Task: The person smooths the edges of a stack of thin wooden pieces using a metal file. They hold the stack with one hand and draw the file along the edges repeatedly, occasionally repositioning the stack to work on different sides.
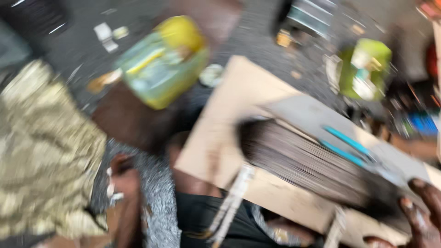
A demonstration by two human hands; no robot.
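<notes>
Down at the lower right of the frame, the right hand [422, 213] rests its fingers on a thick stack of sheets [308, 160] lying on a pale board [239, 105]; whether it grips is blurred. Blue-handled scissors [349, 147] lie on top.

You can see a green and yellow bottle [161, 64] up top, and a small green tub [365, 69] far right.
</notes>
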